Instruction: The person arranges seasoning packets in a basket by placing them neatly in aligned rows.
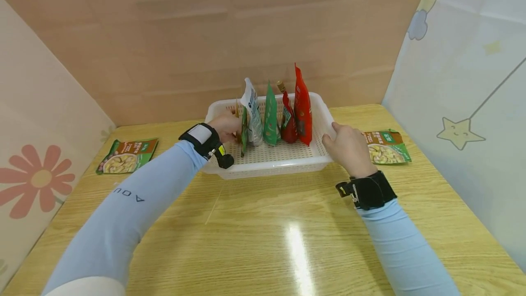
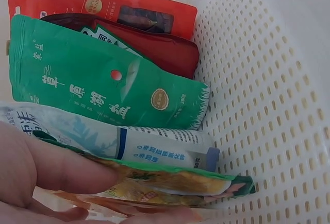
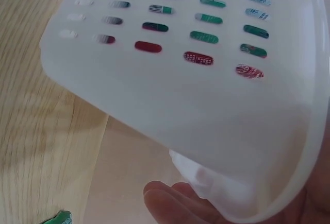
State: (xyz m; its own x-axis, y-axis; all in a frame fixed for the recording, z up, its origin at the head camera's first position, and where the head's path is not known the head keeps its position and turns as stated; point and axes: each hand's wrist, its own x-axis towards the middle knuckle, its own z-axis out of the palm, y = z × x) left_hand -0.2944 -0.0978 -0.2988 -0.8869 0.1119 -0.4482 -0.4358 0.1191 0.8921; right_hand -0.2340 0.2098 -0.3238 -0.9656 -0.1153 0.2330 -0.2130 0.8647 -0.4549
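A white perforated plastic basket (image 1: 279,165) stands at the back of the table. Inside its left end my left hand (image 1: 227,125) pinches a thin green-edged food packet (image 2: 180,182) with a yellow food picture, thumb on one face and fingers on the other. Beside that packet stand a white-and-blue pouch (image 1: 253,115), a green pouch (image 1: 270,115), a dark red pouch (image 1: 289,124) and a tall bright red pouch (image 1: 303,108). My right hand (image 1: 350,148) grips the basket's right end, thumb at the rim and fingers under its outer side in the right wrist view.
One green-and-brown food packet (image 1: 128,156) lies flat on the wooden table (image 1: 255,223) left of the basket. Another such packet (image 1: 388,147) lies to the right, partly behind my right hand. A brown wall panel (image 1: 246,35) rises right behind the basket.
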